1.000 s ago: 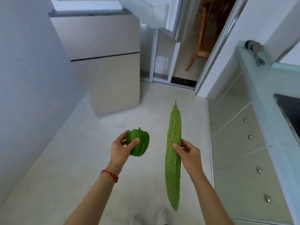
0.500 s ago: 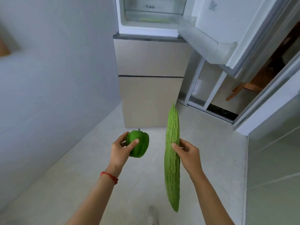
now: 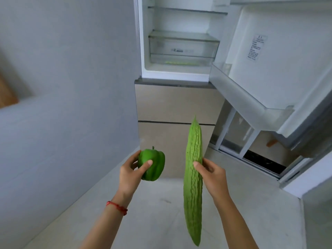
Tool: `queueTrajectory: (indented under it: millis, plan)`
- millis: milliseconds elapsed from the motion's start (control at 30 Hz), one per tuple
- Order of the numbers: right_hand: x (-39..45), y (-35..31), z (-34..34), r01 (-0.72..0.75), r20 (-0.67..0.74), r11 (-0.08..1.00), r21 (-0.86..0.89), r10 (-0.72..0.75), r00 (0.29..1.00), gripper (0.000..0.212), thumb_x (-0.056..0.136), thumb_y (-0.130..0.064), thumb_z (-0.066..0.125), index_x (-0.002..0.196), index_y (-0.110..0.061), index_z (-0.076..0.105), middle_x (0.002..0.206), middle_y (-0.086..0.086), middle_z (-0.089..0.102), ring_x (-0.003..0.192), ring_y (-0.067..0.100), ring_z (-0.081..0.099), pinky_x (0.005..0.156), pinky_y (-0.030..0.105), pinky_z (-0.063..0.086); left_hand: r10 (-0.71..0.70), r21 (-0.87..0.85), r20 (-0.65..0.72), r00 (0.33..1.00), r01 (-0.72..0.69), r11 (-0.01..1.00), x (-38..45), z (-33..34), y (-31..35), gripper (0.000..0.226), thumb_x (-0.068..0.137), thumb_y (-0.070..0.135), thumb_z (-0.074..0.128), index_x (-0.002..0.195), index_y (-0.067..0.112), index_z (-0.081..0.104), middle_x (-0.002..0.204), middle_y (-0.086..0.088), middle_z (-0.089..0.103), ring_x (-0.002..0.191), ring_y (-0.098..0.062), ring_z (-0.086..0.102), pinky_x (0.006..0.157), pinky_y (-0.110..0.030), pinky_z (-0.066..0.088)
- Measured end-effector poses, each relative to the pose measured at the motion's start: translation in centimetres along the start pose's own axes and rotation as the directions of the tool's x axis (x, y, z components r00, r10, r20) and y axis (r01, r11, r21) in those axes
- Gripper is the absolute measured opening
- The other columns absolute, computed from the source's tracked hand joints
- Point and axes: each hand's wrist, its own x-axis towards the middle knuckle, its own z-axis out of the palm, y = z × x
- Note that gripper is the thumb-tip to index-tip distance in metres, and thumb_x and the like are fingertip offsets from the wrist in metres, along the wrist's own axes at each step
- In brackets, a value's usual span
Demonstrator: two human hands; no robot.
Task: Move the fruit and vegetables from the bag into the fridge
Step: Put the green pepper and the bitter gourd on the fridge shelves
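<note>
The left hand [image 3: 129,174], a red string bracelet [image 3: 117,207] at its wrist, grips a green bell pepper [image 3: 153,165] between thumb and curled fingers, held in the air above the floor [image 3: 161,212]. Just to its right, the right hand [image 3: 212,177] pinches a long bitter gourd [image 3: 193,191] near its middle, upright, tip pointing up. Beyond them the fridge [image 3: 176,72] stands with its upper door [image 3: 265,69] swung open to the right, something green lying in its clear drawer [image 3: 183,49].

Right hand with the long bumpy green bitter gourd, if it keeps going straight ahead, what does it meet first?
Probably the beige lower drawer fronts of the fridge: the right hand and long bumpy green bitter gourd point at them, below the open fridge compartment. Nothing shows in between, though depth is unclear.
</note>
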Motion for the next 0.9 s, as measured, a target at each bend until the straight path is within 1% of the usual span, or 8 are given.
queueTrajectory:
  millis: [100,167,267,367,500,633,833,900]
  plan:
    - [4.0,-1.7,1.5,0.030,-0.002,0.999,0.031,-0.030,1.000,0.019,0.082,-0.013,0.065,0.081,-0.032,0.068,0.072,-0.013,0.072,0.071,0.003,0.068,0.060,0.014,0.052,0.059,-0.033,0.017,0.998,-0.059,0.998,4.6,0.5,1.7,0.051,0.076,0.010,0.070,0.124,0.012,0.053,0.108,-0.004,0.062,0.099,-0.019,0.059,0.061,-0.012,0.052]
    - [6.3,-2.7,2.4,0.050,-0.009,0.998,0.041,-0.049,0.999,0.018,0.082,-0.011,0.065,0.083,-0.029,0.068,0.073,-0.013,0.072,0.070,0.003,0.068,0.060,0.014,0.053,0.104,-0.040,0.034,0.994,-0.102,0.994,7.3,0.7,2.7,0.048,0.077,0.010,0.070,0.122,0.013,0.054,0.107,-0.002,0.062,0.098,-0.017,0.060,0.062,-0.009,0.051]
    - [10.5,-4.3,4.4,0.080,-0.049,0.996,0.030,-0.078,0.996,0.017,0.082,-0.011,0.065,0.080,-0.028,0.068,0.077,-0.008,0.072,0.069,0.004,0.068,0.061,0.016,0.054,0.165,-0.076,0.086,0.983,-0.158,0.984,12.6,0.9,4.2,0.041,0.077,0.010,0.070,0.114,0.021,0.056,0.102,0.009,0.063,0.095,-0.009,0.061,0.065,-0.010,0.052]
    - [14.6,-6.3,6.4,0.105,-0.092,0.994,0.044,-0.100,0.991,0.016,0.082,-0.010,0.065,0.079,-0.026,0.068,0.076,-0.006,0.071,0.064,0.002,0.067,0.060,0.015,0.054,0.223,-0.101,0.131,0.966,-0.211,0.972,18.0,1.1,6.2,0.040,0.076,0.010,0.069,0.110,0.026,0.055,0.103,0.011,0.062,0.097,-0.011,0.060,0.068,-0.013,0.053]
    - [19.3,-8.9,8.4,0.122,-0.114,0.992,0.032,-0.118,0.986,0.015,0.082,-0.015,0.065,0.092,-0.026,0.066,0.079,-0.010,0.070,0.068,0.000,0.068,0.060,0.012,0.052,0.287,-0.116,0.183,0.940,-0.270,0.956,24.6,1.3,8.8,0.046,0.073,0.019,0.071,0.116,0.023,0.056,0.111,0.003,0.063,0.104,-0.016,0.060,0.072,-0.017,0.054]
    - [23.2,-11.0,9.5,0.139,-0.116,0.989,0.053,-0.132,0.984,0.015,0.083,-0.016,0.064,0.084,-0.031,0.065,0.074,-0.014,0.071,0.068,0.000,0.068,0.055,0.010,0.049,0.341,-0.146,0.214,0.915,-0.315,0.938,29.7,2.4,10.9,0.061,0.066,0.030,0.075,0.122,0.016,0.056,0.113,-0.001,0.064,0.105,-0.017,0.061,0.081,-0.025,0.055]
    - [30.1,-13.4,9.6,0.161,-0.137,0.985,0.068,-0.151,0.979,0.011,0.083,-0.017,0.064,0.085,-0.027,0.069,0.074,-0.009,0.074,0.071,0.007,0.070,0.056,0.012,0.051,0.378,-0.220,0.180,0.908,-0.338,0.915,36.4,6.0,13.3,0.051,0.074,0.008,0.070,0.122,0.017,0.055,0.107,0.005,0.064,0.102,-0.014,0.061,0.077,-0.018,0.054]
    - [32.8,-13.8,9.4,0.163,-0.140,0.983,0.080,-0.151,0.979,0.010,0.083,-0.018,0.064,0.082,-0.026,0.070,0.076,-0.006,0.074,0.072,0.009,0.070,0.058,0.014,0.052,0.395,-0.245,0.163,0.904,-0.351,0.904,38.5,7.5,14.0,0.052,0.073,0.007,0.070,0.122,0.016,0.055,0.109,0.004,0.064,0.100,-0.013,0.061,0.079,-0.021,0.054]
